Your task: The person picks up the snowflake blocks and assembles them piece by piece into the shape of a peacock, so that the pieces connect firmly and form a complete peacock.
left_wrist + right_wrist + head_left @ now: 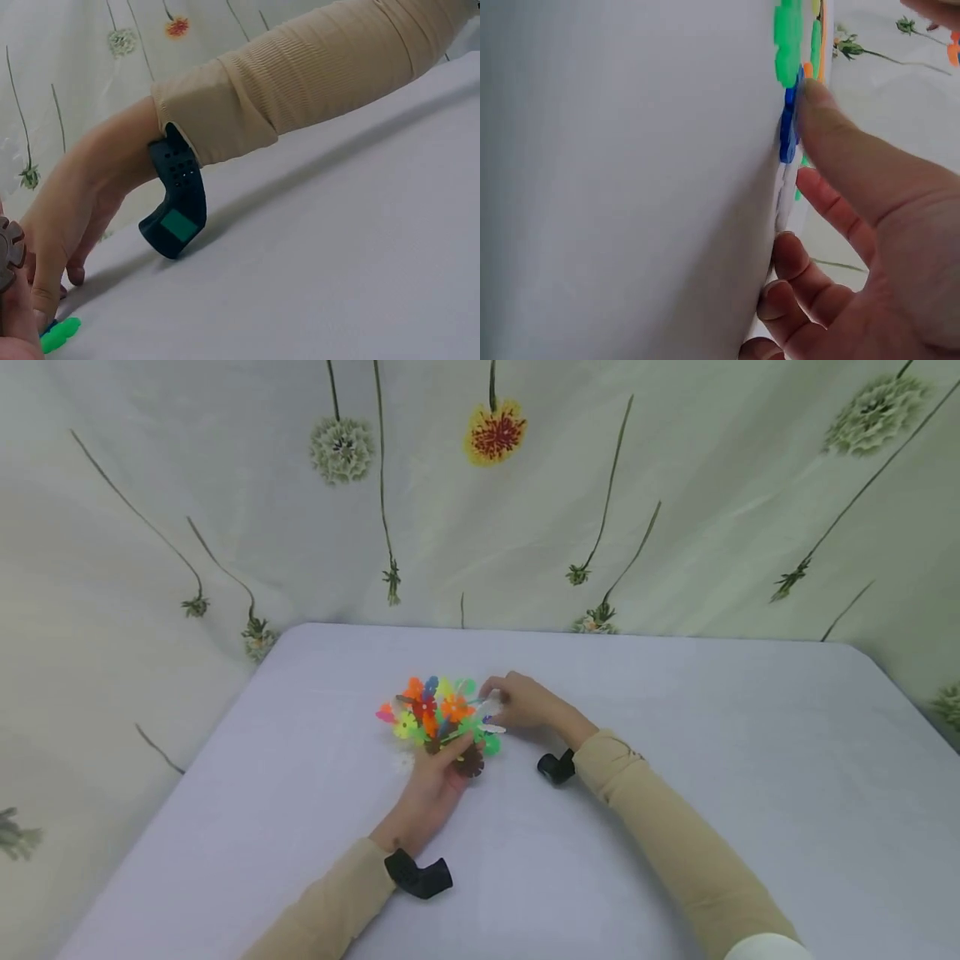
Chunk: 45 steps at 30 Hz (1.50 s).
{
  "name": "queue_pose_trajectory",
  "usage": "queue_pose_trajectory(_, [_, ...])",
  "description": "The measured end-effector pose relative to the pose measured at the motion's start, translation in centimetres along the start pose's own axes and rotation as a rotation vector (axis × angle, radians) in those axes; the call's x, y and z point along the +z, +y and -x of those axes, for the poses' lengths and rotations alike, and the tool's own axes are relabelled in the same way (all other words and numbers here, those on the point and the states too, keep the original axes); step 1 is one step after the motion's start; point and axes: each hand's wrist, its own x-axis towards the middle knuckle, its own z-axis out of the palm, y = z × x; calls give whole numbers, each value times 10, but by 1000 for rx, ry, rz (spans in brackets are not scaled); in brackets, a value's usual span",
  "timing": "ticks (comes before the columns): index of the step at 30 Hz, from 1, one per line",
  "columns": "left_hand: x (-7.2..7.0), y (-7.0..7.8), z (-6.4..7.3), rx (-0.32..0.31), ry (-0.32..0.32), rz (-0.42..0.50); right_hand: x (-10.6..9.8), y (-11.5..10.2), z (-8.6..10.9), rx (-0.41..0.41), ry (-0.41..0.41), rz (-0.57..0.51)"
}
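A cluster of colourful plastic snowflake discs sits on the table, in orange, red, yellow, green, blue, white and brown. From the near side my left hand grips it, thumb laid over the front by a brown disc. My right hand is at the cluster's right side with bent fingers. In the right wrist view its thumb and fingers pinch a blue disc low by the table. A green disc stands just beyond the blue one. The cluster hides part of the left fingers.
A pale cloth covers the table. Behind it hangs a light curtain with printed flowers. Each wrist wears a black camera mount, one at the left wrist and one at the right wrist.
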Motion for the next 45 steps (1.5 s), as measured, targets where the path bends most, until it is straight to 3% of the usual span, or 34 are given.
queue_pose_trajectory(7, [0, -4, 0, 7, -15, 14, 8, 2, 15, -123, -48, 83])
queue_pose_trajectory(14, [-2, -8, 0, 10, -95, -38, 15, 3, 52, -171, -104, -9])
queue_pose_trajectory(20, [-3, -12, 0, -21, -67, -84, 22, 7, 74, -169, -100, -34])
queue_pose_trajectory(22, [-3, -14, 1, -34, -57, -118, 24, 9, 84, -160, -76, -86])
queue_pose_trajectory(25, [-3, -15, 3, -44, -67, -176, 26, 12, 98, -104, -55, -328])
queue_pose_trajectory(29, [-5, -14, 5, -45, -108, -217, 29, 7, 113, 9, -70, -861])
queue_pose_trajectory(32, [-5, -14, 7, -51, -146, -235, 33, -2, 120, 57, -114, -1141])
queue_pose_trajectory(36, [-3, -13, 9, -62, -203, -269, 39, -12, 124, 59, -179, -1311])
queue_pose_trajectory(40, [-1, -12, 10, -67, -236, -267, 42, -17, 127, 66, -184, -1420])
queue_pose_trajectory(45, [-1, -9, 9, -81, -262, -267, 41, -18, 127, 74, -187, -1468])
